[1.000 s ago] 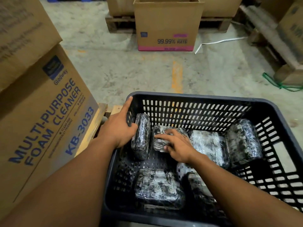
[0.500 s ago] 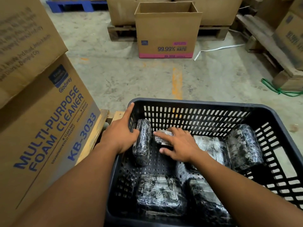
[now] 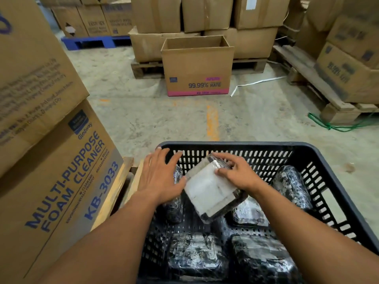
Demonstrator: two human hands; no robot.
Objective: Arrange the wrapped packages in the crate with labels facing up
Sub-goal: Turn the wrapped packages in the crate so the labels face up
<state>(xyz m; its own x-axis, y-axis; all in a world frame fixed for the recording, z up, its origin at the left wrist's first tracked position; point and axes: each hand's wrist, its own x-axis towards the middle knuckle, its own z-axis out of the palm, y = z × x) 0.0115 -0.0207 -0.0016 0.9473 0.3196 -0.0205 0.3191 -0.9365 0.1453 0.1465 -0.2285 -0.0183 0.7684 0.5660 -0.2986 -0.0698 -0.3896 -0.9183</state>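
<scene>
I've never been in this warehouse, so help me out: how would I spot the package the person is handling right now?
Find the black slotted crate on the floor at the bottom of the view. Over its far left part, the right hand holds one wrapped package tilted above the others, with the left hand at its edge. It alone shows a broad white face; its neighbours look dark and glossy.

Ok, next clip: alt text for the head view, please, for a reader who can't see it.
The right hand lifts a wrapped package, white label side up, above a black plastic crate of other wrapped packages. The left hand rests open against a package standing on edge by the crate's left wall. Cardboard boxes surround the concrete floor.
</scene>
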